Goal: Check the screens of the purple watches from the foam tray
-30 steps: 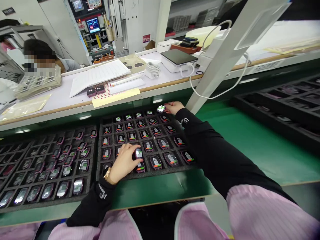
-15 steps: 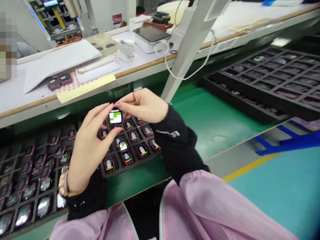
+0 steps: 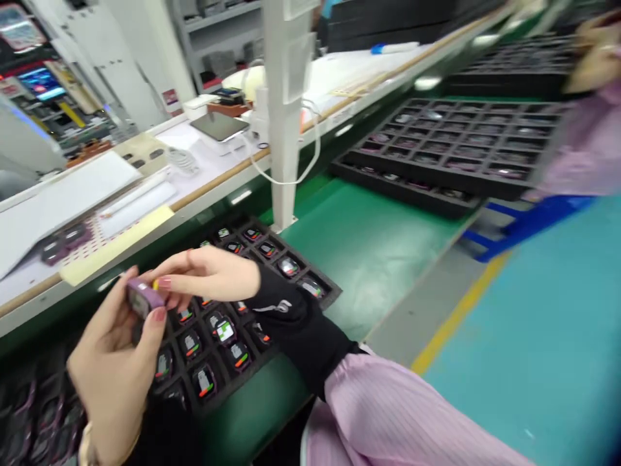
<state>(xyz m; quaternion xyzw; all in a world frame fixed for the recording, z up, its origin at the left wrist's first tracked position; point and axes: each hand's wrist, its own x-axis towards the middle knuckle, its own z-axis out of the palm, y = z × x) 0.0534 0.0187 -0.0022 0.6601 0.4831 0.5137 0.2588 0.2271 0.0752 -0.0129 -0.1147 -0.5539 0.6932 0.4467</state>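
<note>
A small purple-cased watch body [image 3: 143, 296] is held above a black tray [image 3: 323, 287] of lit watch bodies. My left hand [image 3: 114, 369] grips it between thumb and fingers. My right hand [image 3: 208, 275] reaches across from the right and pinches the same piece at its top edge. Both hands hover over the tray's near rows, where several screens [image 3: 224, 331] glow with green and red marks. The picture is smeared by motion.
A raised shelf [image 3: 204, 184] behind the tray carries papers, a tablet [image 3: 219, 125] and a coiled cable. A white post [image 3: 284, 116] stands at the tray's far corner. Another black tray [image 3: 451, 152] lies to the right, near another person's pink sleeve [image 3: 582, 149].
The view has swung right. The watch body has turned over so its purple back shows, and both hands have dropped lower and to the left with it.
</note>
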